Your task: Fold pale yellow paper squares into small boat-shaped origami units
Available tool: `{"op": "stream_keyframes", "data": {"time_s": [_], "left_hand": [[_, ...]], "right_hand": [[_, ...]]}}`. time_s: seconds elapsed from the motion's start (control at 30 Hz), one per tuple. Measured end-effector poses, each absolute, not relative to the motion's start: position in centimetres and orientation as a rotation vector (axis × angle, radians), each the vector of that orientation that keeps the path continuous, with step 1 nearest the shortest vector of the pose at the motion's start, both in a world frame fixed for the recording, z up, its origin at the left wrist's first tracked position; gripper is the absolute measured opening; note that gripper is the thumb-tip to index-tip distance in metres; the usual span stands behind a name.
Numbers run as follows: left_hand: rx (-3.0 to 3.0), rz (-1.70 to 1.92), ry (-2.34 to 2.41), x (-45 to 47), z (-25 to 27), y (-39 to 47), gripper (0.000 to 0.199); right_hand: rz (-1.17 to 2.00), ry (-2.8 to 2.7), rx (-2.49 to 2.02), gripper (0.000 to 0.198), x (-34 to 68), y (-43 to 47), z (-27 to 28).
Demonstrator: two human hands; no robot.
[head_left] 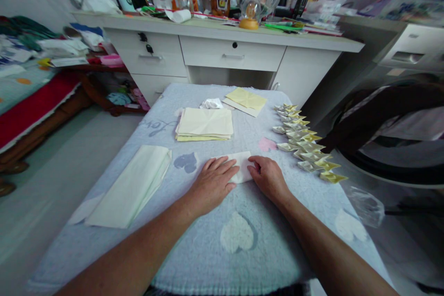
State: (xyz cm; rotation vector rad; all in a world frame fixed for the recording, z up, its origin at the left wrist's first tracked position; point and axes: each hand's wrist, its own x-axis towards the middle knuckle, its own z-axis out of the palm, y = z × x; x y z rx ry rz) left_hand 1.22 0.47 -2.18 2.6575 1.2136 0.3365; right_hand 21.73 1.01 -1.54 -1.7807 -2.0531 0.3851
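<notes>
A small sheet of pale paper (243,168) lies on the blue patterned cloth between my hands. My left hand (215,178) rests flat over its left part, fingers stretched out. At the right edge of the sheet, my right hand (267,173) has curled fingers, with thumb and forefinger pinching the paper. Just beyond is a stack of cream paper squares (205,122). Farther back, a few yellowish sheets (247,100) overlap one another. To the right stand rows of folded paper boats (305,141), grey-white and yellow.
A long folded bundle of pale paper (133,185) lies at the left of the cloth-covered table (194,254). Behind the stack sits crumpled white plastic (211,103). A white desk (232,51) with clutter on top stands beyond. A front-loading washing machine (409,51) is at the right.
</notes>
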Motion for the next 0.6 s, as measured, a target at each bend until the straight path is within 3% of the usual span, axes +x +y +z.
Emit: {"op": "stream_keyframes", "data": {"time_s": [0.6], "left_hand": [[2.679,0.352,1.201,1.26,-2.11,0.43,0.041]], "right_hand": [[0.395,-2.065,-1.770,0.025,21.71,0.86,-1.40]]}}
